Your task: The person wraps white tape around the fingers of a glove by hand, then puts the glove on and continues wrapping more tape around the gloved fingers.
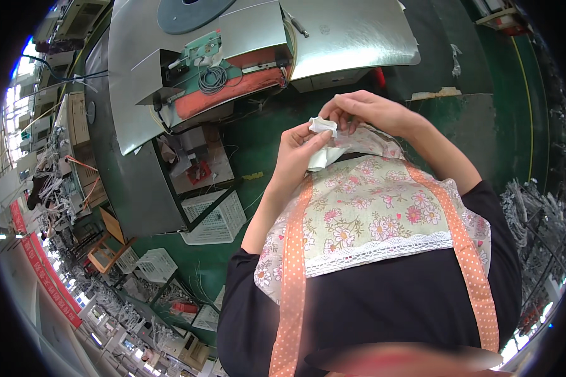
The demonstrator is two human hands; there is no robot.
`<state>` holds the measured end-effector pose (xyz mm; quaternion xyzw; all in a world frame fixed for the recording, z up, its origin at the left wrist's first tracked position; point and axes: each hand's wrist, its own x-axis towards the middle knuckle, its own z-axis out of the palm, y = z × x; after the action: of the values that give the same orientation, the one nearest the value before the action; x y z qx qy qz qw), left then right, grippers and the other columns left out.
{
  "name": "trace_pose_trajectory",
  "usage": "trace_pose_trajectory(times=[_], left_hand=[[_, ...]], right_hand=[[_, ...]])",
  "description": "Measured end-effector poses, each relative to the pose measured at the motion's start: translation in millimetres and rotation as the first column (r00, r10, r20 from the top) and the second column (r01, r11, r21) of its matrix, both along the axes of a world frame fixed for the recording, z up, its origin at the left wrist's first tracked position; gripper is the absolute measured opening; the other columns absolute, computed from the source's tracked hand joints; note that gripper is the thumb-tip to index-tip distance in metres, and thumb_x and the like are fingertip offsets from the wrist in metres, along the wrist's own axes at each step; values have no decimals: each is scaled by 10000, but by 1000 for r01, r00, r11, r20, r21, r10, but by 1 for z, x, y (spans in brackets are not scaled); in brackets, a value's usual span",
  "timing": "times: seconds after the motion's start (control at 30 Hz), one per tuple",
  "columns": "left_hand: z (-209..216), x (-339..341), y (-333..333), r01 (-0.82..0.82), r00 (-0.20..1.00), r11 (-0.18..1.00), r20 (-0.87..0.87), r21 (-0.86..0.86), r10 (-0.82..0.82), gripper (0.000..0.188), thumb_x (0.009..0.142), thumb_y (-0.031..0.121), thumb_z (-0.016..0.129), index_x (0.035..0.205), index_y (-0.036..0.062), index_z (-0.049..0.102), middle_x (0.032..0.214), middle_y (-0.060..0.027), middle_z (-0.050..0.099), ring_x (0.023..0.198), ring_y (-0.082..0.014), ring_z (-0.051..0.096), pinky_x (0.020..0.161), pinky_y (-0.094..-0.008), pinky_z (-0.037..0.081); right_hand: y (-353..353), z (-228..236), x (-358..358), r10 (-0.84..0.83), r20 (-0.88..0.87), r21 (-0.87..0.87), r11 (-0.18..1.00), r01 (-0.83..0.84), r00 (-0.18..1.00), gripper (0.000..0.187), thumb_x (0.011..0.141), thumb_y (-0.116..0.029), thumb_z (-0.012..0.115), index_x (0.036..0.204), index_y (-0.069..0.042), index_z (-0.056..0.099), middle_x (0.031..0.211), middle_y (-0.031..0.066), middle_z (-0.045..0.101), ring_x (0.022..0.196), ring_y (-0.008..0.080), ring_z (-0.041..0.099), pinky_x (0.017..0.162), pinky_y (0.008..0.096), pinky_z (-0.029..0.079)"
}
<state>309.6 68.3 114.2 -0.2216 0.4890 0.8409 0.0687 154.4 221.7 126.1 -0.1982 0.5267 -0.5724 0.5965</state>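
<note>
In front of the flowered apron (377,217), my left hand (294,149) pinches a crumpled white piece (324,157) of soft paper or cloth between thumb and fingers. Part of it sticks up above the thumb, and the rest hangs below. Close by on the right is my right hand (370,112), its fingers bent down and drawn together beside the white piece. Whatever those fingers hold, if anything, is hidden behind them and the apron's edge. Both hands are in the air, apart from the metal table.
Ahead stands a metal-topped table (358,38) with a green machine (201,49), a coil of grey cable (212,80), an orange-red padded edge (229,93) and a grey disc (192,14). White plastic crates (215,217) sit on the green floor at left. Bundled parts (525,213) lie far right.
</note>
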Motion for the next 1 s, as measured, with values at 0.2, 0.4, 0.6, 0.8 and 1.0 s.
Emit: trace_pose_trajectory(times=[0.2, 0.4, 0.6, 0.8, 1.0], left_hand=[[-2, -3, -1, 59, 998, 998, -12, -9, -59, 174, 900, 122, 667, 1005, -15, 677, 818, -11, 684, 687, -28, 598, 599, -183, 467], [-2, -8, 2, 30, 999, 998, -23, -51, -31, 179, 918, 166, 658, 955, -8, 675, 785, 20, 659, 666, -10, 559, 579, -178, 426], [-5, -17, 12, -124, 991, 992, -42, -11, 124, 218, 960, 223, 608, 925, 15, 664, 798, 14, 655, 675, -17, 557, 585, -191, 430], [-11, -16, 10, -171, 984, 981, -42, 91, 176, 195, 951, 194, 615, 989, 7, 656, 860, -20, 675, 696, -58, 605, 596, -220, 484], [-14, 2, -8, -126, 990, 987, 70, 95, 120, 234, 947, 221, 608, 1002, -3, 650, 827, -2, 643, 693, -52, 576, 609, -217, 458]], right_hand=[[-17, 5, 27, -66, -544, -14, 997, 69, 837, 172, 943, -158, 583, 969, 11, 593, 752, 39, 603, 696, 113, 548, 650, 270, 467], [-22, -1, 37, -204, -650, -70, 975, 210, 732, 117, 927, -82, 574, 912, 29, 541, 728, 66, 582, 680, 117, 517, 638, 280, 462], [-27, -10, 30, -316, -604, -154, 947, 282, 732, 140, 936, -98, 582, 920, 36, 542, 715, 100, 571, 662, 113, 502, 623, 281, 458], [-17, -15, 6, -344, -765, -196, 930, 312, 544, 165, 957, -137, 573, 923, 23, 551, 713, 94, 536, 688, 103, 489, 622, 280, 439], [77, -40, -103, -347, -854, -102, 842, 529, 388, 245, 976, -219, 543, 913, 16, 570, 765, 13, 548, 753, 95, 486, 667, 278, 428]])
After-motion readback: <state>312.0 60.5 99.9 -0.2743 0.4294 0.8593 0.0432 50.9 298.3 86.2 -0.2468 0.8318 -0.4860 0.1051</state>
